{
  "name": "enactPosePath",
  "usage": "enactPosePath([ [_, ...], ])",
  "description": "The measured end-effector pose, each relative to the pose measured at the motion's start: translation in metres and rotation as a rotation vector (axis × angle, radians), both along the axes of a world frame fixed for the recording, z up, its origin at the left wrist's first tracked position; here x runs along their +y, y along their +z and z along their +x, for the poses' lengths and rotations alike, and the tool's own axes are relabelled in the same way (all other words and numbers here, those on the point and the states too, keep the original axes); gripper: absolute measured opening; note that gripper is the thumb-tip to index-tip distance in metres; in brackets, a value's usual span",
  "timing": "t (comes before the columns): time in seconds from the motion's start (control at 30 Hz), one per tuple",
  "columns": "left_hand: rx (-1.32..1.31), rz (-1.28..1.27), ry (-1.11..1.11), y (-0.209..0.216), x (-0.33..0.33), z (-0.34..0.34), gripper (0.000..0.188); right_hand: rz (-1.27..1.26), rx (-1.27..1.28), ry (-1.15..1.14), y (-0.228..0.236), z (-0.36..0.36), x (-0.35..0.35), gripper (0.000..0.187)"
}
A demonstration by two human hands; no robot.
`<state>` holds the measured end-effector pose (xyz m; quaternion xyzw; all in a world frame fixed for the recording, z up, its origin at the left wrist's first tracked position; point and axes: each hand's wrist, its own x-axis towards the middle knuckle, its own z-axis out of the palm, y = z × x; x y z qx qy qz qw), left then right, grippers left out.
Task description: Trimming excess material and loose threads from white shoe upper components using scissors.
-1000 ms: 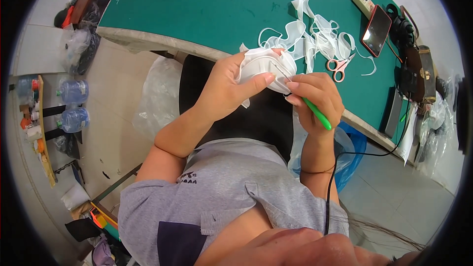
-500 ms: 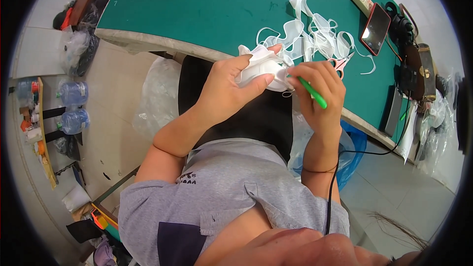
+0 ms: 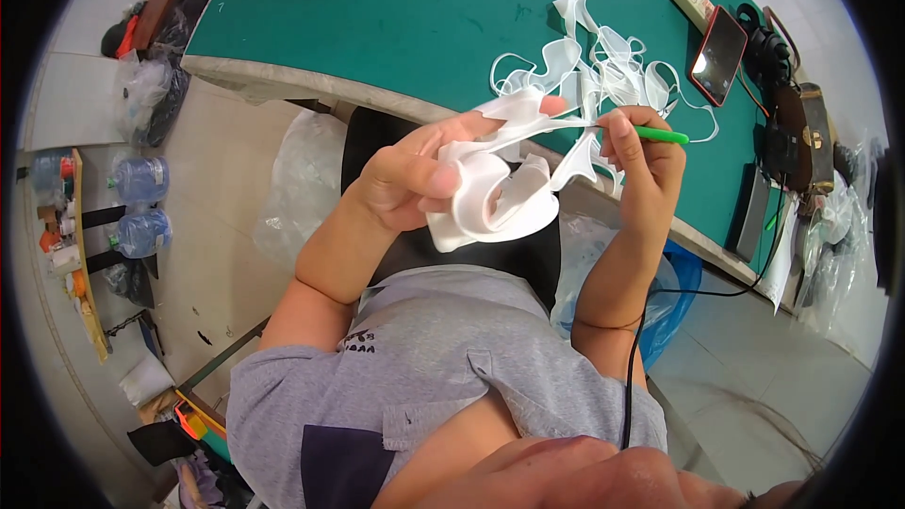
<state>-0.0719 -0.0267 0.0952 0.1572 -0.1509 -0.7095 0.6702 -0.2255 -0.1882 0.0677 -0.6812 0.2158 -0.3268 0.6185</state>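
My left hand (image 3: 405, 170) grips a soft white fabric piece (image 3: 509, 221) with curved, cup-like edges, its thumb on top. The piece hangs over my lap at the table's near edge. A strip of it stretches right toward my right hand (image 3: 649, 160). There, a slim tool with a bright green handle (image 3: 663, 135) is pinched between thumb and fingers. Its thin tip meets the stretched white strip; whether my right fingers also hold the strip is hard to see. Just beyond lies a tangle of white fabric offcuts (image 3: 617, 66).
A green-topped table (image 3: 377, 28) spans the front. On its right side lie a phone with a red edge (image 3: 719, 55), a beige device (image 3: 693, 5) and a brown case (image 3: 815, 137). A black cable (image 3: 698, 292) runs past my right arm. Clear plastic bags (image 3: 302, 188) sit below the table edge.
The white piece has been opened out and lowered toward me. My right hand has moved right, drawing a strip taut, and the green tool has swung to nearly level. The pink scissors are now hidden.
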Motion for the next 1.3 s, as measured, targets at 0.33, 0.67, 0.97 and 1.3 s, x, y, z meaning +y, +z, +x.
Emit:
enactPosePath([
  [0.33, -0.955, 0.116, 0.475, -0.029, -0.008, -0.018, 0.081, -0.247, -0.039, 0.040, 0.011, 0.009, 0.026, 0.009],
  [0.67, -0.301, 0.110, 0.399, -0.032, -0.009, 0.002, 0.046, -0.121, -0.401, 0.178, 0.009, 0.004, 0.026, 0.028],
  [0.97, -0.022, 0.108, 0.211, -0.041, 0.008, 0.035, 0.029, 0.652, -0.756, 0.117, -0.008, -0.017, -0.024, 0.011],
  [1.3, -0.763, 0.130, 0.243, -0.043, -0.009, -0.001, 0.066, 0.670, -0.628, 0.112, -0.003, 0.007, -0.018, 0.006],
])
